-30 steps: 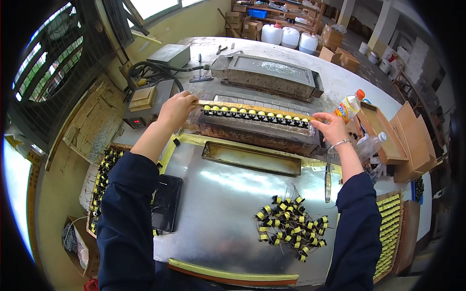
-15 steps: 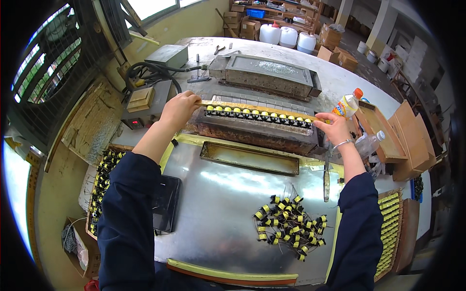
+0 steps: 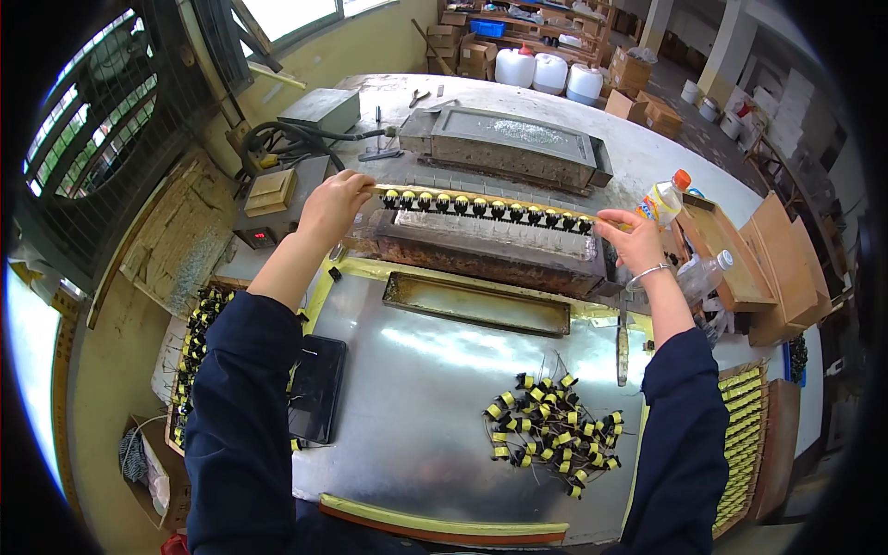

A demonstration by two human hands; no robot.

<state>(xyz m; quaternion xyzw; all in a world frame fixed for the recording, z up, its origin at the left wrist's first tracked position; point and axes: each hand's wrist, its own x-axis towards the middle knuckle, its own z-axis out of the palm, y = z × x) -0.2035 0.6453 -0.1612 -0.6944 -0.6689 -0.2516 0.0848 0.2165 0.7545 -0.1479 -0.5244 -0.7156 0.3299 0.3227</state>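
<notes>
My left hand (image 3: 333,208) pinches the left end of a long thin wooden strip (image 3: 527,203), and the fingers of my right hand (image 3: 635,246) grip its right end. Along the strip sits a row of yellow-wrapped coil bobbins (image 3: 480,208), their black pin sides turned toward me and down. This row hangs just above the long open trough of a rust-stained metal solder pot (image 3: 481,261), where a silvery surface shows below the pins. Nearer me, an empty shallow rectangular tray (image 3: 476,319) lies on the metal sheet.
A pile of loose yellow-and-black bobbins (image 3: 555,430) lies on the metal-topped bench (image 3: 398,481). A black flat device (image 3: 317,388) is by my left forearm. Plastic bottles (image 3: 661,202) and a knife-like tool (image 3: 622,351) stand or lie at the right. Another covered metal box (image 3: 513,148) sits behind the pot.
Both hands have raised the strip slightly and tilted it, so the bobbins' black undersides show more and the silvery trough surface beneath is now visible.
</notes>
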